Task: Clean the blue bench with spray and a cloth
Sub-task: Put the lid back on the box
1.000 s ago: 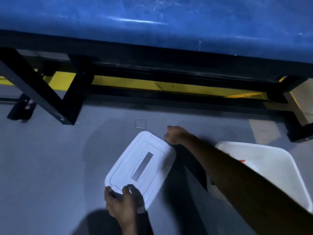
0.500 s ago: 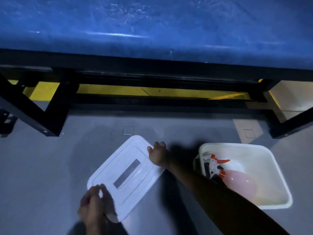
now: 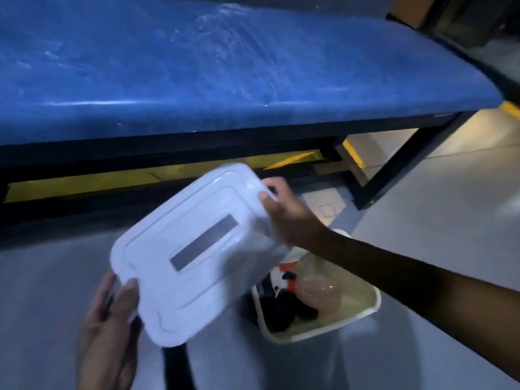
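Both hands gripping the white lid (image 3: 194, 254) (left hand (image 3: 109, 319) near corner, right hand (image 3: 281, 209) far edge) above the tub (image 3: 363, 311) holding spray bottle (image 3: 318, 288) and dark cloth (image 3: 284, 308), blue desk (image 3: 225, 66) beyond; best set flat aside.

Left hand (image 3: 105, 330): bare, no glove, ring or watch visible. Right hand (image 3: 284, 212): bare; forearm bare, no sleeve in view.
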A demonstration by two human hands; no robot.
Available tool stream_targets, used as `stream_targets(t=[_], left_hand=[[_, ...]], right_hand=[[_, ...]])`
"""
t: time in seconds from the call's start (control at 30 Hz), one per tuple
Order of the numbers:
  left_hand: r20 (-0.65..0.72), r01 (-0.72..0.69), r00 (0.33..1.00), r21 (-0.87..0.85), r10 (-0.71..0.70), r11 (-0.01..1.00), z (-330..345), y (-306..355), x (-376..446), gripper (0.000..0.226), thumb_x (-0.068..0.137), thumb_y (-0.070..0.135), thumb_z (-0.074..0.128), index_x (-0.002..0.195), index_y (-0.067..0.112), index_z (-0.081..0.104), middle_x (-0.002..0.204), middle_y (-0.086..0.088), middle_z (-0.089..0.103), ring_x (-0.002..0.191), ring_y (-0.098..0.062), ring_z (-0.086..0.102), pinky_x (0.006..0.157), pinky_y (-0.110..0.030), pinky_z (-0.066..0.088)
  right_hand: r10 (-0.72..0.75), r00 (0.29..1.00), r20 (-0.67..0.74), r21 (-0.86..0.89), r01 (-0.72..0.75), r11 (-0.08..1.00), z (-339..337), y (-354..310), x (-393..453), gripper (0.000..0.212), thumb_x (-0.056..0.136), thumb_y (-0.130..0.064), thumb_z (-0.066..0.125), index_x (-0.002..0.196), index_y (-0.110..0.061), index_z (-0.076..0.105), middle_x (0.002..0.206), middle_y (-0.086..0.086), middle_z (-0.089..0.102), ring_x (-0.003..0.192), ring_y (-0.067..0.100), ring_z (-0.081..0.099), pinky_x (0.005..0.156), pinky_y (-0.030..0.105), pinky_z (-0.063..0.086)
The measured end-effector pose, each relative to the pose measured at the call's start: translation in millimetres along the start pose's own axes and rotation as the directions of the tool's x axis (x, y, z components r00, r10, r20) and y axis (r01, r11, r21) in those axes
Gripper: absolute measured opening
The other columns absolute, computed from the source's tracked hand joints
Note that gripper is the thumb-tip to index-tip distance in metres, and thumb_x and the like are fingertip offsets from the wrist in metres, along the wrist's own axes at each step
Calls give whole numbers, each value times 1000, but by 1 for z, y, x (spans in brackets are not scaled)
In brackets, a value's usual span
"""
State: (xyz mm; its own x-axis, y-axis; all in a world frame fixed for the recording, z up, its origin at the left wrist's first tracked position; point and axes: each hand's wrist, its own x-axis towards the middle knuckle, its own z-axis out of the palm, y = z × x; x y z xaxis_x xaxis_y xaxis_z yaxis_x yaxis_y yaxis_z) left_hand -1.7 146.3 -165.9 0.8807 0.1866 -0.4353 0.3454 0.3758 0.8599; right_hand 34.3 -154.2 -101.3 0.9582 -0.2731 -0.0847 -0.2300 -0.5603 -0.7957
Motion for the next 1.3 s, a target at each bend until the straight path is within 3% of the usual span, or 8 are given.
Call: stream_targets(t=[0.1,0.43,0.73,0.87,0.97,1.1,1.17,1.3], left_hand=[[147,-78,988,172,53,982,70,-17,-22,41,97,10,70,134,27,69,101,13,82,84,5,75,75,-18,62],[276,-336,942,736,193,587,115,-126,-63,73,85,66,46,142,24,66,149,-4,63,148,-18,47,126,-59,24],[198,-244,969,640,150,729,115,-139,-59,54,92,51,70,141,29,65,159,11,50,147,-9,47,121,-39,39],[188,-130,982,541,31,831,115,-139,-59,44,95,26,73,136,41,65,157,17,48,133,20,47,115,-21,39],[183,-61,982,505,-38,861,115,-133,-58,45,96,26,73,134,47,63,142,22,64,136,-2,57,119,-46,44],[121,139,974,360,-194,922,120,-124,-51,71,94,14,75,149,47,46,118,4,72,91,-9,70,90,-35,55],[91,199,965,361,-247,911,122,-119,-46,75,89,14,81,152,37,47,119,-5,69,98,-18,70,97,-43,56],[97,178,968,391,-233,903,117,-114,-46,31,84,18,85,113,23,75,100,5,74,92,-17,72,93,-38,56]], right_hand=[[-7,989,-146,-84,-5,996,-79,50,-41,28,104,-42,43,129,-34,53,112,-18,62,98,-9,60,91,25,50],[323,901,-290,-256,-399,881,-82,181,-130,57,96,-57,48,146,-31,49,130,1,51,112,22,57,93,35,47],[275,896,-349,-353,-397,847,-66,205,-121,47,102,-45,48,144,-23,54,130,16,54,116,36,44,95,47,44],[315,891,-328,-354,-425,833,-66,214,-126,54,99,-46,46,148,-24,50,135,16,49,120,41,46,96,55,45],[319,900,-298,-359,-415,836,-66,219,-128,63,95,-55,37,151,-27,47,144,14,44,128,38,43,101,56,42],[449,873,-193,-111,-474,874,-67,214,-121,54,103,-49,40,155,-36,33,156,6,41,134,31,49,107,47,43],[496,853,-162,-53,-510,859,-71,207,-118,57,103,-50,43,156,-40,24,157,3,43,135,33,50,111,53,40],[574,807,-138,-39,-584,811,-87,203,-116,64,97,-56,53,154,-33,32,144,-3,58,130,31,56,106,50,44]])
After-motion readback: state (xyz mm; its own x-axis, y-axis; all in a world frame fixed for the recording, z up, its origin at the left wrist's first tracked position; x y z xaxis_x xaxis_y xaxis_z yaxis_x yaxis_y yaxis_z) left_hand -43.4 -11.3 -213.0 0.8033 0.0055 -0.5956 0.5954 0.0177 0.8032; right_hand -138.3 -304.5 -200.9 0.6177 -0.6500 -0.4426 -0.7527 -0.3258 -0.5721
